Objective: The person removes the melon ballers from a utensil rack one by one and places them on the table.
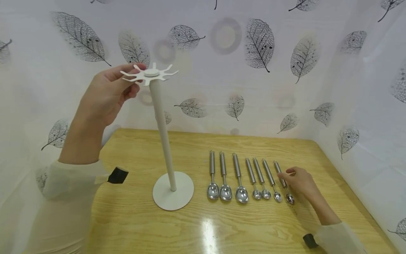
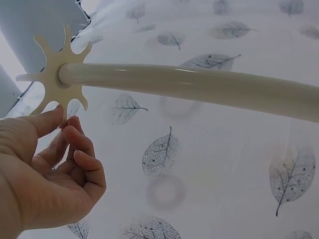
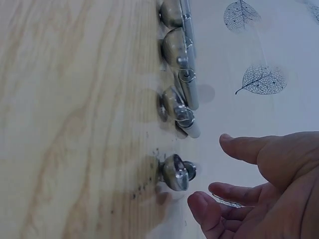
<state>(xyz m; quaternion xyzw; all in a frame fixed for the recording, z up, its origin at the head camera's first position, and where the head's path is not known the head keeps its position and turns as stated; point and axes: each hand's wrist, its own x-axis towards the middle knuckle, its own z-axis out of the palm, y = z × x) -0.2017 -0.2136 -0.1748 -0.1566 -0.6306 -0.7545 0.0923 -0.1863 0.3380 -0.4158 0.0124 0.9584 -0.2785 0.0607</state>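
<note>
A white stand [image 1: 163, 137] rises from a round base [image 1: 161, 194] and ends in a ring of hook prongs [image 2: 51, 74]. My left hand [image 1: 109, 88] pinches one of those prongs between thumb and fingers, seen closely in the left wrist view. On the table, several metal scoops lie in a row, larger ones [image 1: 225, 192] toward the stand, smaller ones [image 1: 265, 194] further right. My right hand [image 1: 301, 181] is beside the rightmost small scoop [image 1: 290, 199], near its handle. In the right wrist view its thumb and fingers stand apart, with nothing between them.
The wooden table [image 1: 142, 229] has a leaf-printed white curtain [image 1: 203, 81] behind it and along its sides. Dark specks [image 3: 142, 189] show near the rightmost scoop's bowl. A black piece [image 1: 118, 175] sits at the left sleeve, another [image 1: 309, 241] at the right.
</note>
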